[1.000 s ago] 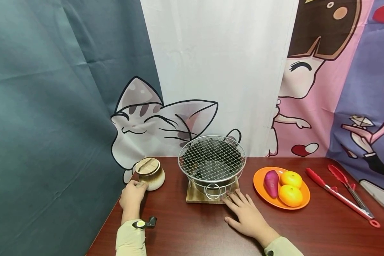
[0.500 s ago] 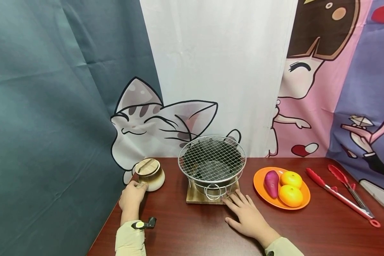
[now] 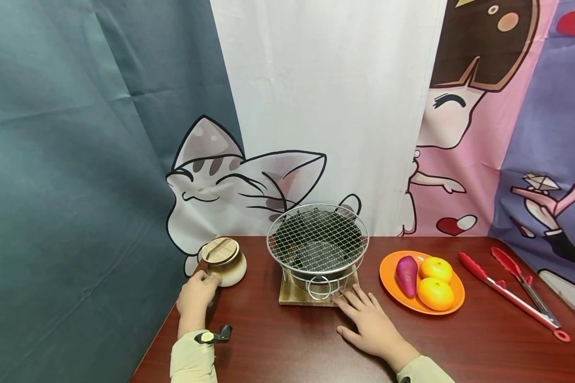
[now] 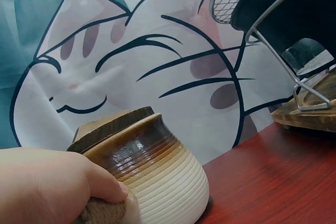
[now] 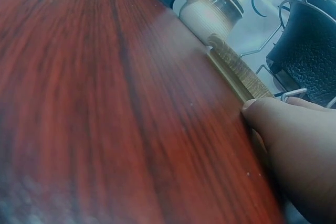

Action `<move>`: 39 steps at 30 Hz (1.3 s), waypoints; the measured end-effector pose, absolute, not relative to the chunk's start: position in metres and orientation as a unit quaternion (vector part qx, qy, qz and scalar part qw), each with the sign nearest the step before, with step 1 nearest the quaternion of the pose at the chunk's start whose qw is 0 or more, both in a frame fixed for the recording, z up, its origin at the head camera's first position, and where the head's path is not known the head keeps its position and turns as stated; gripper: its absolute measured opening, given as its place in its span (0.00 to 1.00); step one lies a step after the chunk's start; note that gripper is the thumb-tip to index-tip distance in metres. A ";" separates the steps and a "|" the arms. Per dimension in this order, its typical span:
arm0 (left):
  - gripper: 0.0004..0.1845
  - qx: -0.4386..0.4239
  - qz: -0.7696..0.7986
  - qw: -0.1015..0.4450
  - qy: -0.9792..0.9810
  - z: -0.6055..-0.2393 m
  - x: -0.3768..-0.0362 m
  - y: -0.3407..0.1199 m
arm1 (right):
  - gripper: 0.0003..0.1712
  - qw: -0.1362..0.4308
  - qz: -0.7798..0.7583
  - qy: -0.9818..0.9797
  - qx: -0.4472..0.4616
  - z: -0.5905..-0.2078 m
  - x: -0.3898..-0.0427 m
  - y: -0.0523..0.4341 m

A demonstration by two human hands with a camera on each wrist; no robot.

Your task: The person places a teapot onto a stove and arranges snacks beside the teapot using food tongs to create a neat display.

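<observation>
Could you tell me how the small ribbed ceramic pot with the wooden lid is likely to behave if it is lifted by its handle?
The small ribbed ceramic pot looks glazed and thick-walled, so probably heavy for its size and breakable. Its flat wooden lid seems merely to rest on top, so it may slide off if tilted. The left hand grips a side handle, so the pot may tip away.

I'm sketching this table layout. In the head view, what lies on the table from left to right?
Ceramic pot → wire-mesh grill → orange plate with a sweet potato and two oranges → red tongs.
</observation>
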State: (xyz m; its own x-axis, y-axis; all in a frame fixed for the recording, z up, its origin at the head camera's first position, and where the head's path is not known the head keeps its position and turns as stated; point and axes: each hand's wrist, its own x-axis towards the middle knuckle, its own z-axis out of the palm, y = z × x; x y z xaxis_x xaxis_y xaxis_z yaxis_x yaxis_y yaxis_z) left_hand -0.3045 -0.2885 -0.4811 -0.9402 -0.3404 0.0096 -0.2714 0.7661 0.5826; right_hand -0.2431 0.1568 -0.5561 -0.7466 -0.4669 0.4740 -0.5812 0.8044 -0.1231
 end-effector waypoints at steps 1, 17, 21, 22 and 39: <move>0.22 0.161 -0.301 0.062 -0.938 -0.481 -0.305 -0.288 | 0.39 0.214 0.133 -0.925 0.283 -0.556 -0.243 0.157; 0.17 0.150 -0.314 0.107 -0.931 -0.487 -0.306 -0.287 | 0.38 0.212 0.135 -0.926 0.282 -0.556 -0.242 0.158; 0.19 0.155 -0.320 0.112 -0.928 -0.488 -0.306 -0.287 | 0.38 0.216 0.130 -0.926 0.282 -0.557 -0.242 0.158; 0.19 0.155 -0.322 0.114 -0.927 -0.489 -0.306 -0.287 | 0.38 0.216 0.129 -0.926 0.282 -0.557 -0.242 0.158; 0.21 0.180 -0.333 0.193 -0.905 -0.494 -0.313 -0.278 | 0.37 0.236 0.124 -0.919 0.290 -0.558 -0.242 0.157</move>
State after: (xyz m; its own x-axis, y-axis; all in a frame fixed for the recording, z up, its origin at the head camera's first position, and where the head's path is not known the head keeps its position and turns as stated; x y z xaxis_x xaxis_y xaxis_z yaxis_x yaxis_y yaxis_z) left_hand -0.3128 -0.2780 -0.4943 -0.8610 -0.4540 0.2291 -0.1975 0.7136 0.6721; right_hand -0.2422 0.1566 -0.5581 -0.7198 -0.4745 0.5067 -0.5921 0.8007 -0.0912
